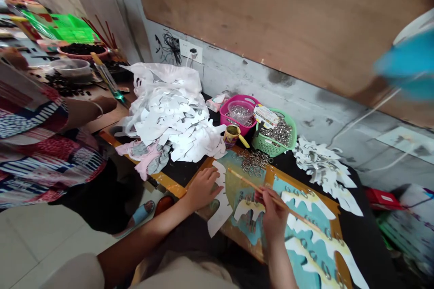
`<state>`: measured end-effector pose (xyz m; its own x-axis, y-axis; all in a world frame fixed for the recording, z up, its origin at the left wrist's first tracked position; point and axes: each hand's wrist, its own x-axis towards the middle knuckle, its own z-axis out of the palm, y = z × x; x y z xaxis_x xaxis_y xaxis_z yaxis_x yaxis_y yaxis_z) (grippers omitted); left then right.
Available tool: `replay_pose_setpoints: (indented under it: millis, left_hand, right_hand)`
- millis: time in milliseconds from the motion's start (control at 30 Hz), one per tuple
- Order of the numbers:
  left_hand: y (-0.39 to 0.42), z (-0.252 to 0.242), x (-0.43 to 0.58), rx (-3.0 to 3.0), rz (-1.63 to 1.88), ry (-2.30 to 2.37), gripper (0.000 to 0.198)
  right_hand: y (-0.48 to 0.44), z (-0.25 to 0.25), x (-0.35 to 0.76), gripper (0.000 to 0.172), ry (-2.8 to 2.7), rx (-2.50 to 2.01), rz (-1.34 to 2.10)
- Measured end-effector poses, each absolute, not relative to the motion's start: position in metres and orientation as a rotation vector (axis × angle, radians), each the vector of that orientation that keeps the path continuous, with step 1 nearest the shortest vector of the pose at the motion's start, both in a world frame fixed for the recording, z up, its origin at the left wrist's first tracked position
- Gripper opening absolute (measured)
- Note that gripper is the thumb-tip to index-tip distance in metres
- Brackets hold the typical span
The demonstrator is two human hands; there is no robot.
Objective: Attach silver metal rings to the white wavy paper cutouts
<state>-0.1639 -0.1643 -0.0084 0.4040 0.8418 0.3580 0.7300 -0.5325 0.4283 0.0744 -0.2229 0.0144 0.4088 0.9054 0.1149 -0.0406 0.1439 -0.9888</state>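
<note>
My left hand (202, 188) lies with fingers stretched out at the edge of a long white cut-out piece (221, 210) with small slits. In my right hand (274, 212) is a long thin wooden stick (247, 181), slanting across the board, one end pointing up and left. Below the stick rests a small white scalloped piece (249, 209), yellowish along its upper edge, with metal rings. To the right, several larger scalloped pieces (307, 201) with rings lie on blue sheets. Loose metal rings (253, 161) are heaped at the board's back edge.
A big pile of white cut-outs (176, 119) spills from a plastic bag. Behind the board stand a pink basket (225, 115), a green basket (271, 146) of metal rings and a small cup (231, 137). More cut-outs (327, 169) lie right. Another person's arm (86, 110) is at left.
</note>
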Motion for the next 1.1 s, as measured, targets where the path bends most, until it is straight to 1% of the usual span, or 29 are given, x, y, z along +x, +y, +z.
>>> replay_pose_setpoints:
  millis: [67, 200, 333, 500, 633, 800, 967, 1100]
  left_hand:
    - [-0.172, -0.008, -0.168, 2.492, 0.802, 1.325, 0.032]
    - [-0.189, -0.012, -0.172, 2.510, 0.760, 1.240, 0.044]
    - [-0.201, -0.022, -0.172, 2.519, 0.684, 1.167, 0.056]
    - [-0.206, -0.036, -0.173, 2.548, 0.689, 1.133, 0.056]
    - [-0.207, -0.039, -0.174, 2.529, 0.730, 1.129, 0.055]
    - [-0.208, -0.038, -0.175, 2.524, 0.733, 1.134, 0.056]
    - [-0.208, -0.035, -0.175, 2.507, 0.735, 1.196, 0.053]
    - [-0.207, -0.029, -0.175, 2.466, 0.665, 1.246, 0.061]
  right_hand:
    - [-0.223, 0.011, 0.066, 0.027, -1.020, -1.263, 0.823]
    - [-0.220, 0.011, 0.054, 0.024, -1.305, -1.299, 0.786]
    - [-0.220, 0.012, 0.047, 0.020, -1.559, -1.293, 0.587]
    - [-0.232, 0.012, 0.040, 0.024, -1.744, -1.306, 0.450]
    - [-0.246, 0.009, 0.038, 0.024, -1.849, -1.320, 0.367]
    - [-0.264, 0.012, 0.042, 0.034, -1.987, -1.275, 0.364]
    - [-0.273, 0.025, 0.044, 0.027, -2.017, -1.261, 0.375]
    - [-0.273, 0.026, 0.048, 0.020, -1.898, -1.258, 0.554]
